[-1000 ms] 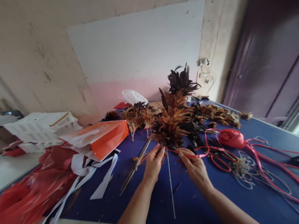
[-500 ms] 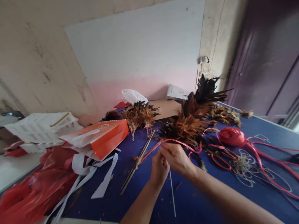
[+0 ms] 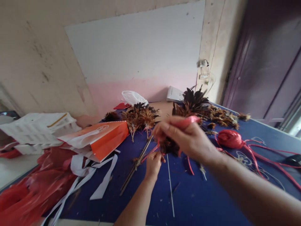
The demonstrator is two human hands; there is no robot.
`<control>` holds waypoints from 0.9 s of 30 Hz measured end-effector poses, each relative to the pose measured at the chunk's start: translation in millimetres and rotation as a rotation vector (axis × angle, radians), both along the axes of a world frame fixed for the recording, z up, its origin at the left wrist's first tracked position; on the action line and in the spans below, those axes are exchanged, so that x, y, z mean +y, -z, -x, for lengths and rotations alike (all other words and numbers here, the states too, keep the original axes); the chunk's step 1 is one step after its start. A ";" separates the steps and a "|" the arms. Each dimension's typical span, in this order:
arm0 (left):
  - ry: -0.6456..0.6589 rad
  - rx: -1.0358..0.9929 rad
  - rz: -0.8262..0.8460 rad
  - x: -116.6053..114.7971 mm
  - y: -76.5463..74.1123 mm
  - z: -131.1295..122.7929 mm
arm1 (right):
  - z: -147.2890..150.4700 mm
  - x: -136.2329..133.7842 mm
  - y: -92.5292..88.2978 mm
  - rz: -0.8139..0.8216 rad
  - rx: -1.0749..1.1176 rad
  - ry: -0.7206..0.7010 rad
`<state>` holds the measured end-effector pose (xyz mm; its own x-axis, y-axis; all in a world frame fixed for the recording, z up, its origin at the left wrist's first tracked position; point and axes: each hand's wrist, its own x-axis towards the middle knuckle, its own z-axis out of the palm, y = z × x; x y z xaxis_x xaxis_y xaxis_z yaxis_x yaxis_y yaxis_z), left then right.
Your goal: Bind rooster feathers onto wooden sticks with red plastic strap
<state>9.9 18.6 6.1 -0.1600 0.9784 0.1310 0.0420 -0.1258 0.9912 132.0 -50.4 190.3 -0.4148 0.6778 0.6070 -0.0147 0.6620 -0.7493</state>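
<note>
My left hand (image 3: 154, 163) is closed low over the table, gripping the lower end of a bundle of brown and black feathers (image 3: 194, 99). The stem end is hidden in its fingers. Above and to the right, my right hand (image 3: 188, 138) is closed and somewhat blurred, with pink plastic string (image 3: 194, 119) in its grasp. It passes in front of the feathers and covers much of the bundle. A strand of the same string runs down toward the left fingertips. Thin sticks (image 3: 136, 166) lie just left of my left hand.
Two smaller feather bundles (image 3: 147, 117) lie behind the sticks. At right are a ball of pink string (image 3: 229, 138), tangled thin cord (image 3: 242, 158) and loose feathers (image 3: 223, 116). An orange paper bag (image 3: 110, 138) and red plastic bag (image 3: 51, 179) occupy the left.
My right hand has risen away from my left, drawing the string up. My left hand has shifted slightly left, and the feather bundle has tipped left and lower.
</note>
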 end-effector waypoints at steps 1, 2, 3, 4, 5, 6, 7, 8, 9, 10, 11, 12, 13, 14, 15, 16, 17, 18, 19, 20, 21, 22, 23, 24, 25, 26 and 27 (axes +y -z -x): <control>0.019 -0.019 0.019 0.6 0.9 -1.2 | -1.7 2.3 -17.8 -0.032 0.025 0.010; 0.038 -0.037 0.036 1.0 1.4 -2.6 | -2.2 8.4 -35.8 -0.066 0.047 0.024; 0.055 -0.055 0.052 1.0 1.6 -3.8 | -1.5 17.8 -53.6 -0.090 0.077 0.021; 0.070 -0.072 0.068 0.9 1.4 -4.9 | 0.1 29.8 -70.9 -0.108 0.119 0.006; 0.081 -0.087 0.082 0.6 1.2 -5.6 | 2.6 43.1 -87.2 -0.114 0.162 0.000; 0.090 -0.100 0.096 0.3 1.0 -6.0 | 5.6 56.8 -101.7 -0.114 0.216 0.001; 0.097 -0.114 0.109 -0.1 0.9 -6.2 | 8.8 69.8 -113.7 -0.113 0.274 0.018; 0.103 -0.127 0.123 -0.4 1.0 -6.2 | 11.9 81.2 -122.2 -0.128 0.314 0.069; 0.112 -0.142 0.137 -0.7 1.2 -6.1 | 14.9 90.6 -126.3 -0.158 0.287 0.137; 0.122 -0.157 0.153 -1.0 1.3 -5.9 | 17.3 97.6 -125.2 -0.174 0.187 0.211; 0.135 -0.174 0.167 -1.3 1.3 -5.7 | 19.2 102.0 -118.9 -0.181 0.042 0.278; 0.148 -0.191 0.180 -1.7 0.9 -5.2 | 20.4 103.7 -107.6 -0.165 -0.170 0.332; 0.161 -0.209 0.192 -2.2 0.2 -4.6 | 20.6 102.6 -92.4 -0.128 -0.342 0.336; 0.173 -0.229 0.202 -2.7 -1.1 -3.9 | 19.5 98.8 -74.3 -0.099 -0.436 0.323; 0.183 -0.250 0.211 -3.3 -2.7 -3.0 | 17.0 92.4 -54.9 -0.074 -0.512 0.314; 0.193 -0.272 0.219 -4.0 -4.8 -1.9 | 12.7 83.6 -35.3 -0.060 -0.567 0.310; 0.199 -0.294 0.225 -4.8 -7.2 -0.8 | 6.3 73.1 -16.3 -0.046 -0.618 0.281; 0.203 -0.316 0.230 -5.8 -9.7 0.2 | -2.1 61.7 1.6 -0.017 -0.678 0.213; 0.209 -0.337 0.235 -6.9 -12.3 1.0 | -12.2 50.6 18.5 0.092 -0.748 0.010; 0.216 -0.356 0.239 -8.2 -14.9 1.5 | -23.2 40.9 34.6 0.242 -0.788 -0.185; 0.225 -0.371 0.244 -9.6 -17.4 1.6 | -34.2 33.7 50.3 0.363 -0.785 -0.287; 0.238 -0.386 0.247 -11.2 -19.7 1.3 | -44.0 29.7 65.8 0.449 -0.768 -0.292; 0.256 -0.403 0.244 -13.0 -21.6 0.6 | -51.7 29.2 81.0 0.477 -0.710 -0.171; 0.278 -0.420 0.236 -14.7 -23.1 -0.5 | -56.7 31.8 95.8 0.490 -0.636 -0.024; 0.303 -0.438 0.228 -16.5 -24.2 -1.8 | -58.7 36.9 109.4 0.502 -0.539 0.102; 0.327 -0.457 0.222 -18.1 -24.9 -3.2 | -58.0 43.5 121.4 0.494 -0.438 0.187; 0.350 -0.475 0.219 -19.5 -25.4 -4.4 | -55.1 50.7 131.0 0.454 -0.367 0.223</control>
<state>14.2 -0.9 31.5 0.1827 0.9795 -0.0848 -0.4163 0.1552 0.8959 187.0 0.4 59.3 -0.3601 0.9292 0.0826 0.3993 0.2336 -0.8865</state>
